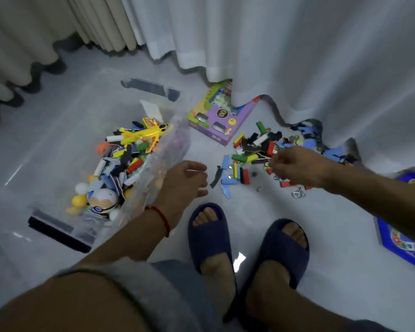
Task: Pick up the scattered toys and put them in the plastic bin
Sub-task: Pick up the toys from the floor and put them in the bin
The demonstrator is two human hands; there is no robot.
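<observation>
With your right hand (295, 167) curled over the toy pile (256, 152) on the floor by the curtain hem, whether it grips anything I cannot tell, so close firmly on several blocks, then carry them to the bin (139, 178) beside your loosely open left hand (185, 180).

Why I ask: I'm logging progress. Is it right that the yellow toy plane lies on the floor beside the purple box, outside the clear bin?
Not quite. The head view shows the yellow toy plane lying inside the clear bin, on top of the toys there; the purple box sits on the floor beside the bin.
</observation>
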